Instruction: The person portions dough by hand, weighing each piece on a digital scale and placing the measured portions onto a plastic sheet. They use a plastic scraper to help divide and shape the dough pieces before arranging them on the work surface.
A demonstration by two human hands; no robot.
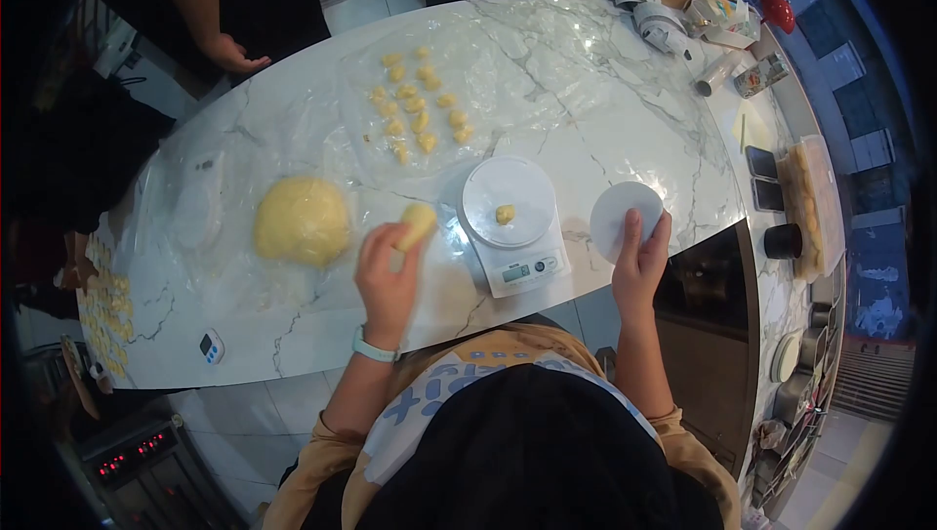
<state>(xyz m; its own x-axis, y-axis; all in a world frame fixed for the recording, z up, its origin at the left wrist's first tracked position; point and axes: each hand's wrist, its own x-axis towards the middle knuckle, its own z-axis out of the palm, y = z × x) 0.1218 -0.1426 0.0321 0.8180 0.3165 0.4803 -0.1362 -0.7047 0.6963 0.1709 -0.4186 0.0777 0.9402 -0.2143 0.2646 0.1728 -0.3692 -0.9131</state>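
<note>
My left hand [387, 266] is closed on a piece of yellow dough [418, 225], between the big dough ball and the scale. A white round disc [621, 222] is in my right hand [639, 262], its thumb on the near face. Between my hands stands a white kitchen scale [527, 269] with a small dough lump [505, 214] on its round plate. The large yellow dough ball [302, 222] rests on plastic sheeting at the left. Beyond the scale, several small dough pieces [420, 121] lie on a plastic sheet.
Another person's hand [234, 54] hangs by the far left edge of the marble counter [625, 91]. A timer [212, 346] lies near the front left edge. More dough pieces [107, 310] are at the far left. Phones [764, 179] and a dark cup [782, 241] are at the right.
</note>
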